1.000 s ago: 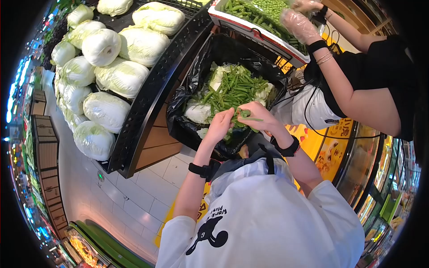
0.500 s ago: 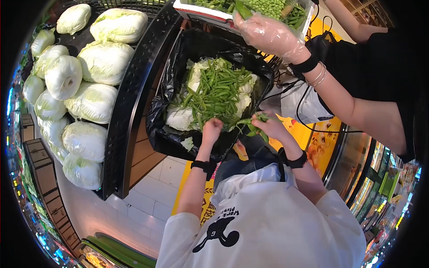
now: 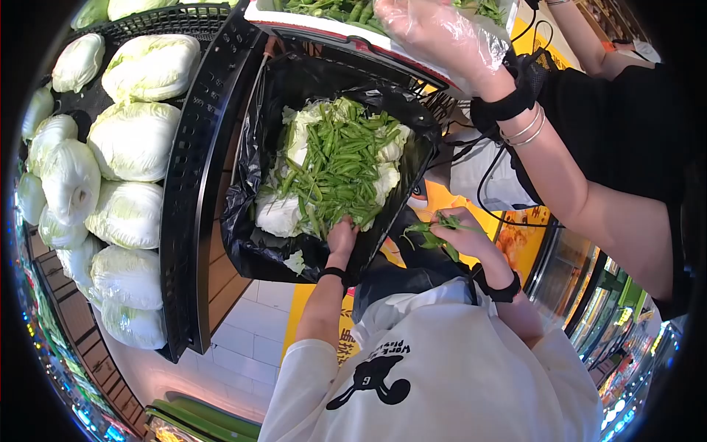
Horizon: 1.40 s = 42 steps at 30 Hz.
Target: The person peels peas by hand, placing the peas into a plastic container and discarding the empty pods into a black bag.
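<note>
A black-lined bin (image 3: 254,169) holds a heap of green pea pods (image 3: 342,158) on top of cabbage leaves (image 3: 278,215). My left hand (image 3: 341,239) reaches over the bin's near edge, its fingertips down among the lowest pods; whether it grips any is hidden. Right of the bin, my right hand (image 3: 458,234) is closed around a small bunch of pea pods (image 3: 423,237), which stick out to the left of the fingers.
A black rack (image 3: 180,221) of Chinese cabbages (image 3: 134,141) stands at left. Across the top is a white box (image 3: 294,22) of green pods. Another person's gloved hand (image 3: 434,33) is over it, the arm coming down the right side. A cable hangs at right.
My left hand has moved down onto the pods at the bin's near side. My right hand, still with its bunch, has shifted right and away from the bin. The view has shifted slightly.
</note>
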### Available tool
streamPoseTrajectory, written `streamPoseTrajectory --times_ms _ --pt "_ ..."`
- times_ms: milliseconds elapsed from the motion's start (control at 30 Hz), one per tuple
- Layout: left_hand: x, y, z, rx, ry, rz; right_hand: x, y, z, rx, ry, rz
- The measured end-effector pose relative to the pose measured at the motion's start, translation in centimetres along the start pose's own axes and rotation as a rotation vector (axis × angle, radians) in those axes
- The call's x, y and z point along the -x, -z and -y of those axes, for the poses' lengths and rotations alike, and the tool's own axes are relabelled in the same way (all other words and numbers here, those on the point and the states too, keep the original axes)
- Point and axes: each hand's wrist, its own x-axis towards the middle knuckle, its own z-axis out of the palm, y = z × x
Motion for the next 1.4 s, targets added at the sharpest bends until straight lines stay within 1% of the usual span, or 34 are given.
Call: streamPoseTrajectory --times_ms 67,167,267,333,367,433,467,500,533,567,633,700,767,833,900,933,967,1033,1067,1100,1133,1167,1233,1267,1300,1367,1400 --pt "-0.1 0.2 -0.1 -0.008 0.012 0.013 -0.1 0.2 -0.1 -0.062 -0.049 0.017" --pt "-0.1 0.2 -0.1 -0.016 -0.011 0.024 -0.2 0.5 -0.1 -0.074 -0.074 0.035" --pt "-0.5 0.0 0.9 -0.004 0.027 0.019 -0.1 0.3 0.3 -0.085 -0.076 0.031" --pt "-0.6 1.0 2.1 0.178 -0.092 -0.107 -0.1 0.1 0.6 -0.083 -0.072 0.045" --pt "-0.5 1.6 3.0 0.509 0.040 0.026 -0.1 0.1 0.5 -0.086 -0.072 0.051" --pt "2.1 6.4 1.7 0.997 0.017 0.193 -0.2 -0.3 0.0 0.081 0.063 0.107" --pt "3.9 8.8 0.7 1.095 0.008 0.208 -0.1 -0.7 -0.1 0.080 0.067 0.111" --pt "5.5 10.7 -0.1 1.192 -0.003 0.224 -0.1 -1.2 -0.2 0.078 0.055 0.163" --pt "6.7 11.7 -0.2 1.282 -0.022 0.224 0.0 -1.7 -0.3 0.076 0.041 0.215" --pt "7.8 12.6 -0.2 1.373 -0.071 0.242 0.1 -2.3 -0.3 0.076 0.044 0.219" --pt "9.8 13.9 -0.2 1.483 -0.108 0.289 0.5 -3.5 -0.3 0.134 0.076 0.305" --pt "11.7 14.0 -1.0 1.235 -0.080 0.197 1.0 -5.0 -0.5 0.089 0.079 0.323" --pt "13.1 13.0 -1.5 1.232 -0.159 0.254 1.2 -6.6 -1.5 0.056 0.145 0.348" --pt "14.9 12.5 -2.9 1.203 -0.141 0.291 1.3 -7.3 -1.0 0.120 0.138 0.396" --pt "16.5 11.4 -4.1 0.999 -0.269 0.134 1.7 -8.1 -0.5 0.182 0.154 0.398" --pt "17.3 11.1 -4.7 0.957 -0.294 0.122 1.8 -8.4 -0.4 0.160 0.138 0.416" --pt "17.8 10.9 -4.6 0.752 -0.352 0.112 2.0 -8.6 -0.2 0.137 0.123 0.434" --pt "18.5 11.8 -5.3 0.658 -0.315 0.150 2.3 -8.7 -0.2 0.117 0.103 0.455" --pt "18.3 11.5 -4.9 0.660 -0.312 0.145 2.4 -8.4 -0.3 0.102 0.140 0.434" --pt "17.7 10.7 -4.4 0.876 -0.302 0.122 2.5 -8.1 -0.5 0.087 0.177 0.410" --pt "17.1 10.4 -4.0 1.092 -0.292 0.099 2.6 -7.7 -0.8 0.117 0.157 0.396" --pt "16.3 10.6 -3.6 1.201 -0.229 0.172 2.7 -7.3 -0.8 0.120 0.163 0.395" --pt "14.8 11.3 -3.7 1.429 -0.213 0.224 3.2 -6.4 -0.4 0.180 0.154 0.326" --pt "13.8 11.3 -3.6 1.428 -0.217 0.219 3.5 -5.9 0.0 0.183 0.106 0.323" --pt "12.4 11.2 -3.5 1.384 -0.223 0.233 3.6 -5.5 -0.2 0.185 0.111 0.321" --pt "9.6 10.7 -3.8 1.342 -0.234 0.257 4.1 -4.3 -0.6 0.092 0.026 0.314" --pt "8.0 10.4 -4.2 1.123 -0.286 0.181 4.4 -3.8 -0.8 0.096 0.022 0.305"
